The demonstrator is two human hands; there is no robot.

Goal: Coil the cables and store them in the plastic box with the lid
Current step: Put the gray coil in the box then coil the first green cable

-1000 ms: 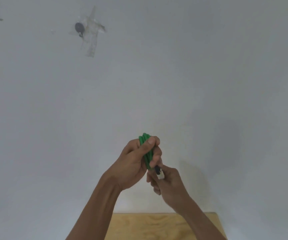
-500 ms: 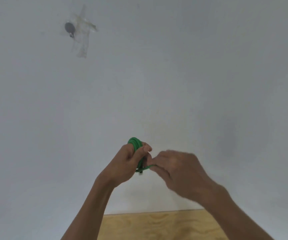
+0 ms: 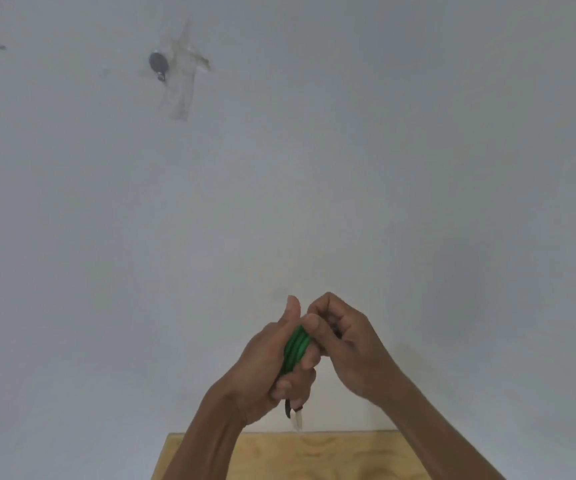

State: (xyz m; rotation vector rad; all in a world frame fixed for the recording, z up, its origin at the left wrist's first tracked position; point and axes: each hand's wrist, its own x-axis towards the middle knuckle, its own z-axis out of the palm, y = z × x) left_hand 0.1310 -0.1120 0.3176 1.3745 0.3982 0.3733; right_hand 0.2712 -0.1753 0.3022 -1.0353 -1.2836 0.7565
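A green cable (image 3: 296, 349) is bunched into several parallel loops and gripped in my left hand (image 3: 272, 368), thumb pointing up. Its white plug (image 3: 296, 418) hangs out below that fist on a short dark piece. My right hand (image 3: 345, 344) is curled against the top of the bundle, fingertips touching the green loops; what it pinches is hidden by the fingers. Both hands are raised in front of a white wall. The plastic box and its lid are out of view.
A light wooden tabletop (image 3: 349, 455) shows at the bottom edge under my forearms. The white wall (image 3: 418, 168) fills the rest, with a small dark fitting and old tape (image 3: 172, 69) high at the left.
My right hand has swung from in front of the bundle up to its top. The left hand has turned the coil, so its loops face me and the plug hangs below.
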